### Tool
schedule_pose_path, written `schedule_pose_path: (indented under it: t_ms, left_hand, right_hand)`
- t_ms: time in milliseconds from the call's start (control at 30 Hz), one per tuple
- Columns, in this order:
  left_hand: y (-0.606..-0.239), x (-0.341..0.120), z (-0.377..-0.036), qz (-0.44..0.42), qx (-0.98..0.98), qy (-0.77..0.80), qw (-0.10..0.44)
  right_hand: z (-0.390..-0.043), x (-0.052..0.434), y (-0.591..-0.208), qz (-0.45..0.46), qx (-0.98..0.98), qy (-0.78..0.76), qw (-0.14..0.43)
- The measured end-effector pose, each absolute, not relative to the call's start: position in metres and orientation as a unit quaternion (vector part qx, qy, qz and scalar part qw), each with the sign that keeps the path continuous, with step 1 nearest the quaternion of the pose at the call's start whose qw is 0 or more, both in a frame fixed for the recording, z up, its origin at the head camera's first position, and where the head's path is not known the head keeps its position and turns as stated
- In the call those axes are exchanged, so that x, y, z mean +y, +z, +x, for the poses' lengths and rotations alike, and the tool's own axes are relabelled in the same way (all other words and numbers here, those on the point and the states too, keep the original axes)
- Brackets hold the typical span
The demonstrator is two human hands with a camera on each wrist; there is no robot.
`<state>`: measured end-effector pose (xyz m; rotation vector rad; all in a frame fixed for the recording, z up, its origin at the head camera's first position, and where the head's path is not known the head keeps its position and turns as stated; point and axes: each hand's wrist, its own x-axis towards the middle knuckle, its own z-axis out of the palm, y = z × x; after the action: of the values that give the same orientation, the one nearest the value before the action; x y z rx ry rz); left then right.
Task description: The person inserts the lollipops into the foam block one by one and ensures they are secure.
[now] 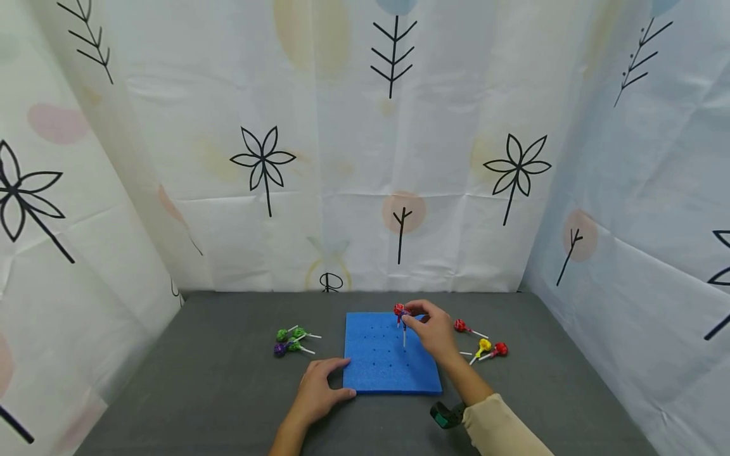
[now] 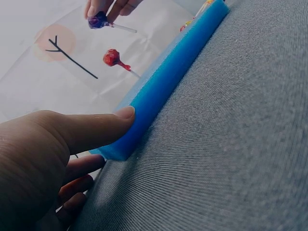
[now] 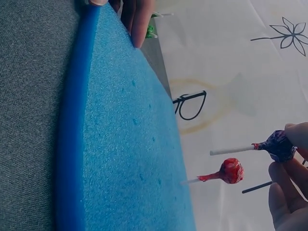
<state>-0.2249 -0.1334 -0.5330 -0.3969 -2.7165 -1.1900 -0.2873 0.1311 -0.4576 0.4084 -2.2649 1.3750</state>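
Observation:
A blue foam board (image 1: 393, 380) dotted with small holes lies on the dark table. My left hand (image 1: 319, 389) holds its near left corner, thumb (image 2: 108, 129) against the front side and fingers along the left side. My right hand (image 1: 435, 329) pinches a purple lollipop (image 3: 280, 146) by its wrapped head above the board. Its white stick points down, with the tip apart from the foam in the right wrist view. A red lollipop (image 3: 232, 171) stands upright in the board close by, at the far part.
Left of the board lie several green lollipops (image 1: 299, 332) and a purple one (image 1: 280, 349). On the right are a yellow lollipop (image 1: 485, 345) and red lollipops (image 1: 500, 349). A black wristband (image 1: 447, 415) sits by the right sleeve. Patterned curtains (image 1: 342, 240) stand around the table.

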Motion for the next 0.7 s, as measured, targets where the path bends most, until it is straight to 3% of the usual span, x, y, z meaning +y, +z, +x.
schedule_pose_path:
  t_ms: [700]
  left_hand:
    - [-0.535,-0.133,-0.225,-0.132,-0.905,-0.396,0.081]
  right_hand:
    - [-0.301,0.114,-0.463,0.201,-0.792,0.498,0.29]
